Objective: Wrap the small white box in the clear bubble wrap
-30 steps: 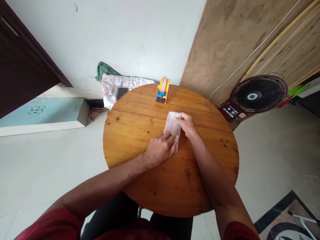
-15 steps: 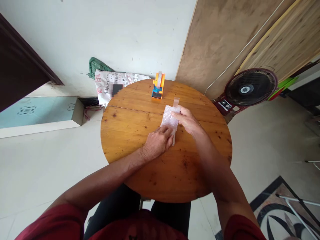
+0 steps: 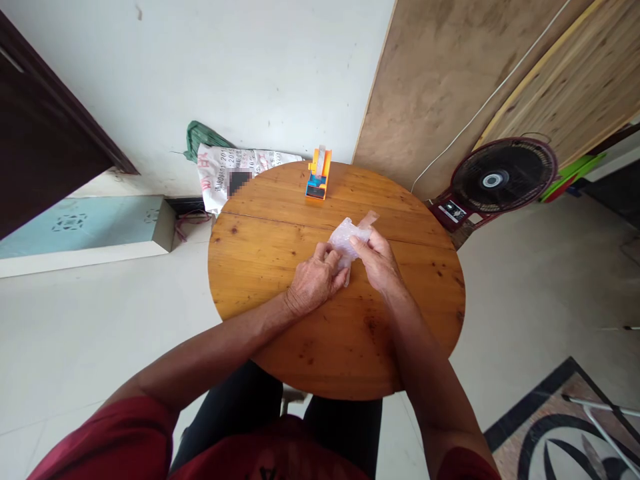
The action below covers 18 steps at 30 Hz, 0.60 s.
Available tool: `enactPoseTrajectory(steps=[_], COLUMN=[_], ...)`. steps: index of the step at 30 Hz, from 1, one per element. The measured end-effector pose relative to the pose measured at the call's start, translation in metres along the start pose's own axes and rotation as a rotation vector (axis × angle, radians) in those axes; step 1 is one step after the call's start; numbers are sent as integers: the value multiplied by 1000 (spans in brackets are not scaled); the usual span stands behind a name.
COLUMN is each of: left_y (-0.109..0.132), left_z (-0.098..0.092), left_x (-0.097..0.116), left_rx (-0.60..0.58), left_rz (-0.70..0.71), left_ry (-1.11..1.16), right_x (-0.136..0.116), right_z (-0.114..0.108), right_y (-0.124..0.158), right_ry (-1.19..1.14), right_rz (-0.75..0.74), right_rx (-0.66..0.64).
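Note:
A small piece of translucent bubble wrap [image 3: 345, 235] lies between my hands over the round wooden table [image 3: 260, 267]. A strip of clear tape [image 3: 369, 219] sticks out from its upper right edge. My right hand [image 3: 379, 259] pinches the wrap on its right side, thumb on top. My left hand [image 3: 317, 277] grips the lower left part with curled fingers. Whether anything is wrapped inside cannot be made out. Beyond the wrap, toward the table's far edge, stands an orange and blue tape dispenser [image 3: 319, 175] with a roll in it.
A white printed sack [image 3: 215, 175] and a green bag [image 3: 203, 140] lean against the wall behind the table. To the right stands a dark red fan [image 3: 493, 180]. A pale blue step or ledge [image 3: 90, 227] is at the left.
The bubble wrap's upper part has been folded or tilted to the right and toward me, and the tape strip now slants right. My right hand moved slightly nearer to me.

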<state>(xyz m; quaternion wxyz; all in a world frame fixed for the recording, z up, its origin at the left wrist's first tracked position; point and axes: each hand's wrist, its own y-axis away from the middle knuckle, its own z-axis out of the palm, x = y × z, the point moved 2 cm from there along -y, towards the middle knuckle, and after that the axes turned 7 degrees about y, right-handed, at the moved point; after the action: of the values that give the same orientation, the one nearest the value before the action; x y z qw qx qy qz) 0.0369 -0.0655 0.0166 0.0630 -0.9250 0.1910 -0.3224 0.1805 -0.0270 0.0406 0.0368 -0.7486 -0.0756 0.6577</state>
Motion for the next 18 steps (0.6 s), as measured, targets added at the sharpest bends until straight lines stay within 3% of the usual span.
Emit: enactPoseTrajectory(steps=[8,18], left_y=[-10,-14], left_z=[2,9], left_x=[-9,-17], left_rx=[137,212], left_rz=[-117,-152], left_ry=[127,224], right_x=[8,-5], right_z=[-5,5], right_y=[-4,10], right_ry=[78,308], right_rz=[-111,-132], right_rx=[-82,-126])
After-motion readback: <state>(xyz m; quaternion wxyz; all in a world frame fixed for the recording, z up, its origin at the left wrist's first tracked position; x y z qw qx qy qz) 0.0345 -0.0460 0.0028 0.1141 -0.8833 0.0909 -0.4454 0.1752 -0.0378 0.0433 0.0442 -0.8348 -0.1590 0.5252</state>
